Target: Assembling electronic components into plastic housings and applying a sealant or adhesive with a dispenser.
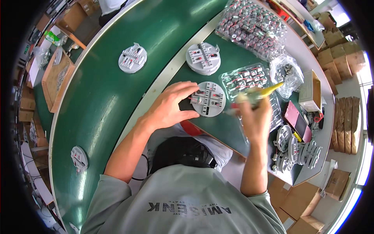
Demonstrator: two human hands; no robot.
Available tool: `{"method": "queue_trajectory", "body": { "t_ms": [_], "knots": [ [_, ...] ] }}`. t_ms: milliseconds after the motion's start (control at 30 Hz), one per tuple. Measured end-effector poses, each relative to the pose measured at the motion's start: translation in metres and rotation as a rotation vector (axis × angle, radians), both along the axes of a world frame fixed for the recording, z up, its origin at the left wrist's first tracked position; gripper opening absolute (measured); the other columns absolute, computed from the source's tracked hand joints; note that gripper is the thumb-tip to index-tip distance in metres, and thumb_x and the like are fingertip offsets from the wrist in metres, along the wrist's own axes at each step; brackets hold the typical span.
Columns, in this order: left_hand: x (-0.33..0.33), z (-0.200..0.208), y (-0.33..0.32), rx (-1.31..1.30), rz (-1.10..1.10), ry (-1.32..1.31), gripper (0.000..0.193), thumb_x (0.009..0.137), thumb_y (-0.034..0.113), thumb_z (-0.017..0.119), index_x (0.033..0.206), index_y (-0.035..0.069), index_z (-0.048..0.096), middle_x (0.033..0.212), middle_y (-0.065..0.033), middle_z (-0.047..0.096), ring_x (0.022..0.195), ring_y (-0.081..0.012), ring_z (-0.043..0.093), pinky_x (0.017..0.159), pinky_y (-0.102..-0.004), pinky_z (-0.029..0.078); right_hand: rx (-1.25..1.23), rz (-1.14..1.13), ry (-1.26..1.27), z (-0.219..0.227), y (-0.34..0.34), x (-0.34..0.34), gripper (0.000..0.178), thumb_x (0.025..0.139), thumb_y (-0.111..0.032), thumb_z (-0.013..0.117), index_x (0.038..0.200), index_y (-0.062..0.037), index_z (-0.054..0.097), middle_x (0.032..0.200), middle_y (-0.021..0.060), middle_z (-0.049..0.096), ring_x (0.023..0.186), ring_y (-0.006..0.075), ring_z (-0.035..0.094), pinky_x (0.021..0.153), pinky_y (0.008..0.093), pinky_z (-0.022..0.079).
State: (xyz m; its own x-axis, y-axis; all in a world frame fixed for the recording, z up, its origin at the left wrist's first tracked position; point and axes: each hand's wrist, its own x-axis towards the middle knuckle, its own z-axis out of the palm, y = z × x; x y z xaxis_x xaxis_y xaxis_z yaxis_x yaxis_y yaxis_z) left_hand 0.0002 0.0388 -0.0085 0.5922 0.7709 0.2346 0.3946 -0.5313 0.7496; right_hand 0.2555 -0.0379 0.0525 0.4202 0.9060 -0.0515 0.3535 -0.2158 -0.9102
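My left hand (165, 105) has its thumb and fingers curved round the left rim of a grey round plastic base (212, 99) lying on the green table. The base's top bears slotted blocks and small red and dark parts; a small silver-and-pink piece sits by its left edge. Just right of the base, my right hand (255, 117) is closed round a tool with a yellow handle (270, 89). Motion smears the tool's other end. Beneath and behind this hand lies a clear plastic tray (230, 80) of small metal parts with red wires.
Beyond the base stand stacked round bases (202, 68). Another base (132, 58) rests on the curved green belt at left, with one (79, 159) nearer. Bagged wired parts (249, 29) lie far right. At right are a pink device (298, 121), a box (311, 91) and leaning discs (294, 150).
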Motion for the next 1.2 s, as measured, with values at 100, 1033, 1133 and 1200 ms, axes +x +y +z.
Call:
{"method": "queue_trajectory", "body": {
  "t_ms": [100,1033,1133,1200],
  "knots": [
    [0.017,0.001,-0.011,0.187,0.087,-0.002,0.051,0.079,0.020,0.094,0.124,0.006,0.076,0.144,-0.0112,0.069,0.140,-0.0367,0.059,0.116,-0.0496,0.048,-0.118,-0.138,-0.222,-0.008,-0.004,0.051,0.035,0.100,-0.019,0.078,0.126,-0.0005,0.063,0.082,0.0091,0.072,0.071,0.0202,0.072,0.070,0.0364,0.057],
    [0.055,-0.007,0.001,0.312,0.036,0.128,0.022,0.085,0.022,0.088,0.106,0.014,0.085,0.132,0.0045,0.077,0.150,-0.0378,0.049,0.129,-0.0630,0.018,0.117,0.485,-0.517,-0.062,0.011,-0.006,0.109,0.066,-0.031,0.100,0.160,-0.0050,0.050,0.156,0.0180,0.060,0.156,0.0451,0.042,0.129,0.0576,0.034],
    [0.051,-0.005,-0.004,0.289,0.032,0.129,0.034,0.085,0.027,0.089,0.116,0.014,0.082,0.140,-0.0001,0.073,0.152,-0.0369,0.048,0.128,-0.0649,0.021,0.144,0.482,-0.482,-0.057,0.010,-0.002,0.107,0.067,-0.030,0.100,0.159,-0.0047,0.052,0.155,0.0192,0.061,0.155,0.0450,0.044,0.128,0.0568,0.036],
    [0.046,-0.002,-0.011,0.213,0.076,0.112,0.045,0.086,0.035,0.088,0.124,0.013,0.078,0.147,-0.0054,0.068,0.154,-0.0348,0.045,0.125,-0.0683,0.025,0.181,0.483,-0.399,-0.049,0.008,0.007,0.102,0.069,-0.027,0.100,0.157,-0.0038,0.055,0.155,0.0197,0.061,0.154,0.0437,0.046,0.127,0.0553,0.039]
  ]
}}
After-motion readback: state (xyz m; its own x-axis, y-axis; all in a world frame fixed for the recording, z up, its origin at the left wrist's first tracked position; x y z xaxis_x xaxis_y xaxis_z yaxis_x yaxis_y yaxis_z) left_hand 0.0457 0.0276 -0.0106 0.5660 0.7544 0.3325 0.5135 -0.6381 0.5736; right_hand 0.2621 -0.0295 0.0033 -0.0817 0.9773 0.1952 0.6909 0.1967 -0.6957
